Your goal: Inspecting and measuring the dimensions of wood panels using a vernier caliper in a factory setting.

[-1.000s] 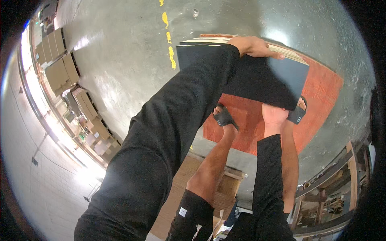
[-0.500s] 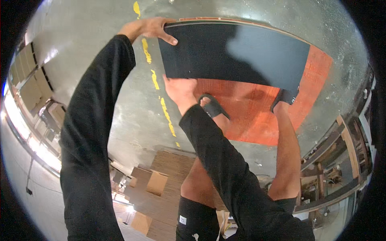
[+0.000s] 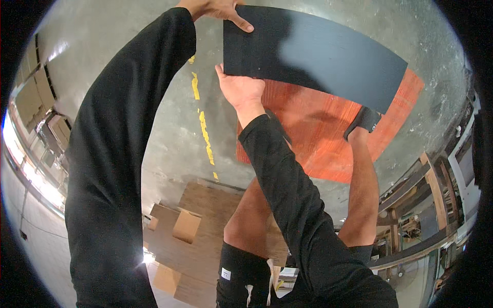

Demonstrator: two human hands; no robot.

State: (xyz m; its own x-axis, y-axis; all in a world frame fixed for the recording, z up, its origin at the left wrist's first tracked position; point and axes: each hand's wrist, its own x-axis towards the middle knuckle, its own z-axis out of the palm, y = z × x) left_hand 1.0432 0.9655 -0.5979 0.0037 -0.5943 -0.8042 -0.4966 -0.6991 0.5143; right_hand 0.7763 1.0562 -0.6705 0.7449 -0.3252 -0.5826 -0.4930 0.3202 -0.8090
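A flat, dark grey-black rectangular panel [image 3: 328, 56] is held up in front of me, its right part shining in the light. My left hand [image 3: 221, 9] grips its upper left corner, thumb on the dark face and the other fingers behind it. Under the lower left edge is my right hand [image 3: 241, 90], palm turned up, with the panel's edge resting at its fingers; part of those fingers is hidden behind the panel. Below the panel lies an orange-red sheet [image 3: 318, 133] on the floor, partly covered from view by it.
My sandalled foot [image 3: 364, 120] stands on the orange-red sheet. A broken yellow line [image 3: 205, 136] runs along the grey concrete floor [image 3: 169, 154]. Brown boards [image 3: 205, 205] lie at the lower left of my legs. A wooden rack [image 3: 436, 200] with assorted items stands at the right.
The panel has risen toward the top of the view and its right end has tilted lower. Both hands have moved up and slightly right with it, still holding on.
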